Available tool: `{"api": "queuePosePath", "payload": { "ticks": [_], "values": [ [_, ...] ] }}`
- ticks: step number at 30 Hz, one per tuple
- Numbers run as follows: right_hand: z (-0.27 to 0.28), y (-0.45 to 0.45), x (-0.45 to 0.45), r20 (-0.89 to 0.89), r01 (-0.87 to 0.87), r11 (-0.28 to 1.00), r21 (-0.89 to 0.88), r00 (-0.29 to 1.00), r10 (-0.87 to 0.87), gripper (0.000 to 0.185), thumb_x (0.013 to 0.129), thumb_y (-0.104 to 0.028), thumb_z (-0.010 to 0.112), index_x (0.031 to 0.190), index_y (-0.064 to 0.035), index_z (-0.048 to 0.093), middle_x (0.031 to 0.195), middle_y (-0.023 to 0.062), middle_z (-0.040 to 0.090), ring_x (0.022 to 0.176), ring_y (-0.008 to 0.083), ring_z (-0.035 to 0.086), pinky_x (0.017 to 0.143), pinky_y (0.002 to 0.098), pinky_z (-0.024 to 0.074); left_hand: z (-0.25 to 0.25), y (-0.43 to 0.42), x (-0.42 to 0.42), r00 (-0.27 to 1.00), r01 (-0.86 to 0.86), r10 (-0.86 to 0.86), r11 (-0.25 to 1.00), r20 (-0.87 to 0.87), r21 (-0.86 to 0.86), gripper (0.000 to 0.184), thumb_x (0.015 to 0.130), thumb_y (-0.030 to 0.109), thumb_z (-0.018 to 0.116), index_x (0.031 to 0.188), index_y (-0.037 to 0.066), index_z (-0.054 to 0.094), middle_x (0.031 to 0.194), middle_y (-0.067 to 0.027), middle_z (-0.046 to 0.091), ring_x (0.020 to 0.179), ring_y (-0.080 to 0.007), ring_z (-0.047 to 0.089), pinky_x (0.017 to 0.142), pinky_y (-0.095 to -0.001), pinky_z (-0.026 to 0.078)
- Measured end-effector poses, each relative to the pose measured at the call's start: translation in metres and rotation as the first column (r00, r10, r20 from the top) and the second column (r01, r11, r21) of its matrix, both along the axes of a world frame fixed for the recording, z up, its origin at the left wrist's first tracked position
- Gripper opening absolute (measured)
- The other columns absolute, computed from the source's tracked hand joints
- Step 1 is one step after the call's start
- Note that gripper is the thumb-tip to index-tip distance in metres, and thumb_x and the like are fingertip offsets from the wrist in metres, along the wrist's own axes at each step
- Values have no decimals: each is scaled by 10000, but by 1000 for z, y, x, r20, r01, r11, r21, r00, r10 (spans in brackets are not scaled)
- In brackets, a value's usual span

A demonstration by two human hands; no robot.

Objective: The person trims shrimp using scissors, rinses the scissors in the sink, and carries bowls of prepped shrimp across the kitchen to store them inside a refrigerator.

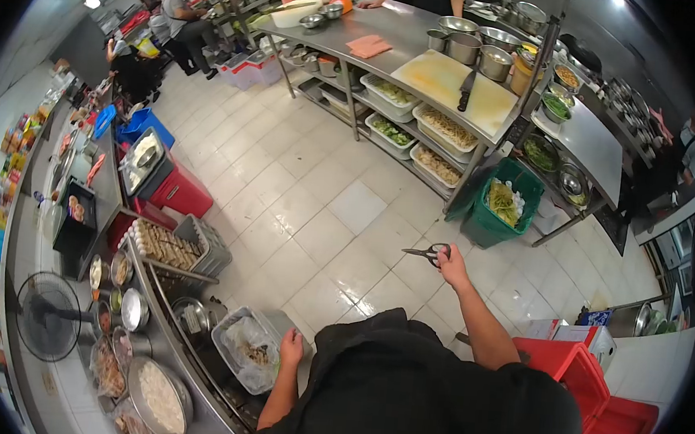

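My right hand (pixel 451 265) grips a pair of dark-handled scissors (pixel 428 256) out in front of me, over the tiled floor. The blades point left and look nearly closed. Low on the left side, my left hand (pixel 292 347) has its fingers curled in, and no object shows in it. It appears beside the right edge of a grey plastic bin (pixel 228 321). A clear liner (pixel 241 334) and some dark scraps (pixel 256 352) lie in that bin. I cannot tell whether the hand touches the rim.
Ahead stands a steel worktable (pixel 409 29) with a cutting board (pixel 430 74) and a knife (pixel 467 88). A green bin (pixel 476 222) of vegetable scraps is by its right leg. Along the left runs a counter with a bowl (pixel 187 403) and egg trays (pixel 170 246). Red containers (pixel 551 354) are behind me.
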State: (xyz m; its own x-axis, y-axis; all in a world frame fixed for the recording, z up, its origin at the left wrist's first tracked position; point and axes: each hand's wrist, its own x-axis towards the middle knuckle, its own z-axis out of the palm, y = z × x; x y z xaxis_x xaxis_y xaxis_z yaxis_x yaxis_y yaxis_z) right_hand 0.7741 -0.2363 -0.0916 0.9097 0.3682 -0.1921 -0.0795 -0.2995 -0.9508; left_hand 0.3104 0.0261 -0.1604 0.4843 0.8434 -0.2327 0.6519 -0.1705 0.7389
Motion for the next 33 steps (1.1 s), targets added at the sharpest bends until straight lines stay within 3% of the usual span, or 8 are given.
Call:
{"api": "queuePosePath", "payload": {
  "ticks": [3, 6, 15, 22, 27, 30, 32, 33],
  "values": [
    [31, 15, 35, -45, 25, 990, 140, 999, -19, 159, 875, -70, 601, 981, -66, 483, 712, 34, 572, 563, 101, 535, 471, 253, 422, -23, 18, 11, 992, 82, -79, 996, -97, 20, 399, 885, 246, 572, 1164, -38, 593, 1079, -238, 640, 1012, -350, 623, 890, -404, 478],
    [61, 24, 71, 17, 182, 949, 259, 981, -193, 126, 871, -63, 610, 945, -59, 508, 688, 20, 566, 565, 93, 529, 468, 245, 413, -31, 38, 26, 968, 62, -102, 983, -230, -173, 394, 896, 262, 546, 1145, -38, 605, 1065, -232, 649, 1015, -343, 622, 889, -399, 476],
    [177, -9, 194, 339, 472, 839, 272, 768, -542, 92, 851, -109, 657, 870, -23, 632, 692, -15, 597, 580, 56, 515, 538, 219, 409, -105, 155, 120, 891, 291, -386, 890, -239, -351, 385, 904, 260, 502, 1100, -48, 622, 1045, -233, 660, 1039, -328, 619, 918, -400, 460],
    [226, -58, 373, 528, 696, 696, 176, 530, -664, 239, 810, -233, 697, 843, -1, 654, 700, 61, 638, 650, 156, 583, 634, 317, 467, -71, 222, 256, 994, 77, -37, 912, 104, -404, 283, 918, 209, 511, 999, -36, 625, 754, -57, 579, 643, -155, 509, 619, -308, 453],
    [302, -93, 536, 650, 720, 662, 210, 403, -644, 304, 792, -322, 691, 860, -26, 684, 799, 133, 688, 741, 260, 653, 697, 363, 491, -43, 218, 312, 994, 48, -14, 947, 106, -317, 239, 916, 190, 506, 942, -14, 630, 710, -18, 556, 637, -101, 490, 585, -278, 427],
    [381, -98, 594, 775, 748, 607, 267, 208, -597, 308, 806, -329, 671, 924, -46, 703, 795, 125, 690, 749, 210, 654, 701, 342, 488, -33, 186, 322, 999, -47, 34, 936, -42, -350, 261, 897, 203, 485, 806, -10, 605, 628, -44, 552, 582, -151, 498, 557, -337, 427],
    [419, -110, 651, 778, 789, 573, 222, 211, -591, 321, 801, -353, 666, 966, -83, 715, 871, 124, 707, 809, 237, 672, 746, 350, 494, -44, 169, 320, 934, 325, -321, 946, -155, 4, 303, 850, 242, 475, 733, -20, 572, 608, -141, 522, 573, -255, 527, 581, -411, 442],
    [434, -115, 680, 772, 791, 563, 238, 197, -604, 321, 797, -366, 664, 973, -102, 719, 896, 114, 710, 834, 248, 676, 763, 354, 495, -31, 155, 325, 902, 375, -390, 920, -184, -112, 276, 852, 220, 484, 734, -10, 582, 600, -100, 529, 577, -219, 547, 555, -382, 443]
  ]
}}
